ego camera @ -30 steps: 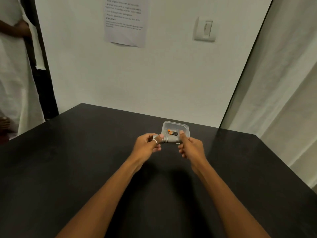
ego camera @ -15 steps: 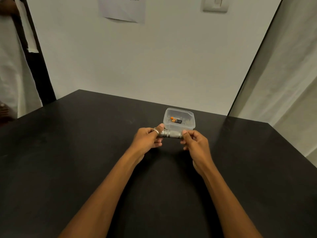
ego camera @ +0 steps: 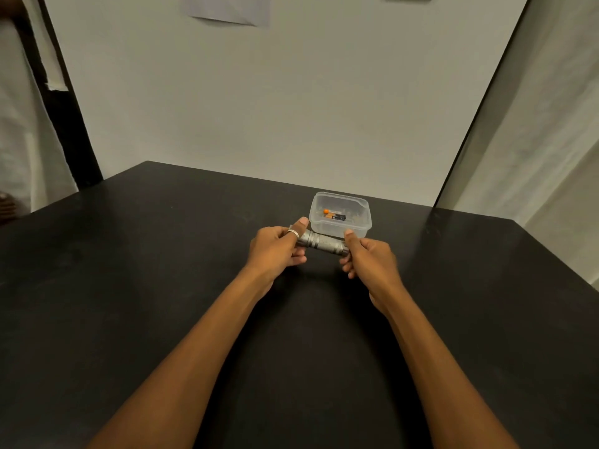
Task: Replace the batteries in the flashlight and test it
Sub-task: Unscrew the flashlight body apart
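Since a moment ago our left hand (ego camera: 278, 251) and right hand (ego camera: 369, 259) have drawn apart, baring more of the silver, knurled flashlight (ego camera: 324, 244). Each hand curls round one end, over the desk (ego camera: 162, 254), just in front of the clear tub (ego camera: 340, 230) of batteries (ego camera: 335, 216).

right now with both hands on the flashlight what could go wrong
The left hand and right hand grip the flashlight by its ends; if a cap twists free suddenly, parts could drop and roll on the dark table. The clear tub of batteries sits just behind the hands, so a jerk might knock it.
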Motion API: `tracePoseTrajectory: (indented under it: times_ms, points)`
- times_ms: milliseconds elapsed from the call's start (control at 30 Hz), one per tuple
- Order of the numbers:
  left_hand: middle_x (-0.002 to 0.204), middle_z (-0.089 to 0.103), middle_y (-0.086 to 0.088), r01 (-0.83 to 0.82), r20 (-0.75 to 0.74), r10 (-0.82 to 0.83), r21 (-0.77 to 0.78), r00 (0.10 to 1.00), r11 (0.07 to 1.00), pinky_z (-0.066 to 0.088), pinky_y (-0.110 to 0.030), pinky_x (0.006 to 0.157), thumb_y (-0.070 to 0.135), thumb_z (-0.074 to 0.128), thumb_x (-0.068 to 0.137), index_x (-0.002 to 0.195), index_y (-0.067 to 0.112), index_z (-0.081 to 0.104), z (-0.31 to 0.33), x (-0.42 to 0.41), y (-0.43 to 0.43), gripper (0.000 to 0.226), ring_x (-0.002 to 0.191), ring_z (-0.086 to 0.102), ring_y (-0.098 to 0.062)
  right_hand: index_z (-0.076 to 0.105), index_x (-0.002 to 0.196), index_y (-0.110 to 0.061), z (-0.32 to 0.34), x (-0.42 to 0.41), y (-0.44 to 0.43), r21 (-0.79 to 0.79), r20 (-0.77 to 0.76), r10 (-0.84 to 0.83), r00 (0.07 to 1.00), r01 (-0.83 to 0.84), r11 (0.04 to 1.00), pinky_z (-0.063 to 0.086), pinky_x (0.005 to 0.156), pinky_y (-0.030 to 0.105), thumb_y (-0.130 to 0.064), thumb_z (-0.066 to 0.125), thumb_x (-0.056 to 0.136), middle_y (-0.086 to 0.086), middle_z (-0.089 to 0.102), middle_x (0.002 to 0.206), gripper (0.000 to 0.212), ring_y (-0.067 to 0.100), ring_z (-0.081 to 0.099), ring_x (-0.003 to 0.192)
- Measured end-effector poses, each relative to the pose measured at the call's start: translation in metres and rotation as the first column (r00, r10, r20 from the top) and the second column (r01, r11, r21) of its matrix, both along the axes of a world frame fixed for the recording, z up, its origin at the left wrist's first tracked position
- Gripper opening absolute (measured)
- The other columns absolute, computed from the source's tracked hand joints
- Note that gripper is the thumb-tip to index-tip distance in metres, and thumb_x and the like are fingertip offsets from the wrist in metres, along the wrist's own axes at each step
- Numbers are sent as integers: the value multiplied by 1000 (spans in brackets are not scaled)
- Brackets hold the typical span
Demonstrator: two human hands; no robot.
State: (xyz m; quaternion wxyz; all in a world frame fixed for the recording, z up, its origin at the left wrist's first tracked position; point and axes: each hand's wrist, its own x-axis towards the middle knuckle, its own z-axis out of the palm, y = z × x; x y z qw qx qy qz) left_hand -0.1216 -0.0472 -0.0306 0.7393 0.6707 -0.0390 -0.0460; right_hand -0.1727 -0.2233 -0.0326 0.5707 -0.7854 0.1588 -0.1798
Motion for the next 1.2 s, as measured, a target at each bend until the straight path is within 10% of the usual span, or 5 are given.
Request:
tracePoseTrajectory:
  times_ms: [467, 633, 867, 1200]
  points:
    - [98, 76, -15, 20, -42, -25, -108, 999, 994, 63, -29, 76, 42, 72, 92, 99, 3, 73, 6, -2, 3, 39, 86, 76, -22, 74, 109, -10, 7, -3, -9, 449, 217, 203, 955, -283, 847, 59, 76, 24, -3, 69, 93, 4, 77, 99, 17, 14, 73, 90]
    - [97, 74, -16, 14, -51, -22, -153, 998, 988, 63, -30, 77, 40, 71, 93, 100, 0, 72, 6, -1, 4, 41, 78, 73, -19, 73, 100, -9, 10, -2, 0, 330, 87, 119, 989, -141, 933, 56, 59, 22, -40, 65, 98, 4, 75, 75, 32, 11, 70, 64]
    - [99, 75, -14, 30, -29, -33, -104, 999, 994, 63, -28, 75, 40, 70, 94, 99, 3, 73, 6, -3, 3, 38, 79, 74, -18, 73, 99, -7, 11, -4, -3, 366, 147, 159, 976, -203, 908, 56, 59, 25, -11, 64, 95, 7, 74, 83, 10, 13, 67, 71]
    - [89, 75, -9, 16, -19, -18, -88, 1000, 996, 62, -26, 71, 41, 70, 94, 97, 5, 73, 3, 0, 3, 36, 74, 74, -15, 72, 97, -8, 6, -2, -2, 290, 116, 159, 981, -186, 939, 54, 58, 24, -17, 66, 98, 9, 73, 84, 11, 13, 66, 70]
